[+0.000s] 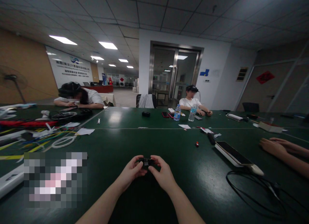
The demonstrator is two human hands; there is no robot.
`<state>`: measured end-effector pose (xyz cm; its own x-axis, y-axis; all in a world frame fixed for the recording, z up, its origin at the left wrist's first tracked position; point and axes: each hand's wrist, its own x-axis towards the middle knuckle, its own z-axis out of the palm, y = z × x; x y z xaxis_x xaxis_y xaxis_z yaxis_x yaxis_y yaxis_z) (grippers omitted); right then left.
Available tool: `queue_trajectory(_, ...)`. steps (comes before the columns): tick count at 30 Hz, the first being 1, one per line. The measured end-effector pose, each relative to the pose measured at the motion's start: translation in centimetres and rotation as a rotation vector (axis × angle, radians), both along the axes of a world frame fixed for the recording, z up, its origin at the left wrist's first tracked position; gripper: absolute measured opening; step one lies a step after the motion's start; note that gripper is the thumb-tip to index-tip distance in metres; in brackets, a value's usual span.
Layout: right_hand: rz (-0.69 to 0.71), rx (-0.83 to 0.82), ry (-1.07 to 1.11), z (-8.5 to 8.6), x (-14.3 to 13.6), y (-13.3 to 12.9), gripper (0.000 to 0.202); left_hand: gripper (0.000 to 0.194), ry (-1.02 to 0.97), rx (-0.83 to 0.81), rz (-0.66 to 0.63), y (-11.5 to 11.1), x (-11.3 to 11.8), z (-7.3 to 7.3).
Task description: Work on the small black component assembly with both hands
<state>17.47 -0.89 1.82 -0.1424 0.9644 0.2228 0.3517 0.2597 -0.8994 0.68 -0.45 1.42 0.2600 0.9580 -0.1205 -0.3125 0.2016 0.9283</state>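
Note:
Just above the green table (116, 198), in front of me, both my hands grip one small black object (146, 162). Its exact kind is too small and dark to make out. My left hand (131, 172) pinches its left end between thumb and fingers. On the opposite end, my right hand (164, 173) holds it with the thumb in front and the fingers behind. The object's middle shows between my two thumbs, while its ends are partly covered by my fingers. A small red and black piece (197, 144) lies on the table ahead and to the right.
Cables and a coiled white cord (63, 141) crowd the left. At right lie a white device with a dark screen (235, 154), a black cable (229, 182) and another person's hands (272, 146). Two bottles (177, 113) stand farther back. Two people sit across the table.

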Motion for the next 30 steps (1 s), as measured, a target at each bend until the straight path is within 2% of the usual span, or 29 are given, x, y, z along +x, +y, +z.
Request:
queue_trajectory(5, 0.011, -0.006, -0.002, 0.2, 0.2, 0.0, 0.034, 0.046, -0.012, 0.046, -0.040, 0.0, -0.2, -0.1)
queue_trajectory(12, 0.031, 0.007, -0.009, 0.7, 0.0, -0.4, 0.028, 0.041, -0.074, 0.056, 0.006, 0.0, -0.2, 0.0)
queue_trajectory(17, 0.031, 0.032, -0.003, 0.6, 0.0, -0.4, 0.027, 0.041, -0.129, 0.048, -0.009, 0.0, -0.2, 0.1)
queue_trajectory(24, 0.051, 0.095, -0.020, 0.4, -0.1, -0.3, 0.030, 0.033, -0.083, 0.092, -0.043, 0.1, -0.2, -0.2)
queue_trajectory(30, 0.086, 0.068, -0.055, 1.0, -0.1, -0.6, 0.020, 0.028, -0.035, 0.123, -0.057, 0.0, -0.1, -0.3)
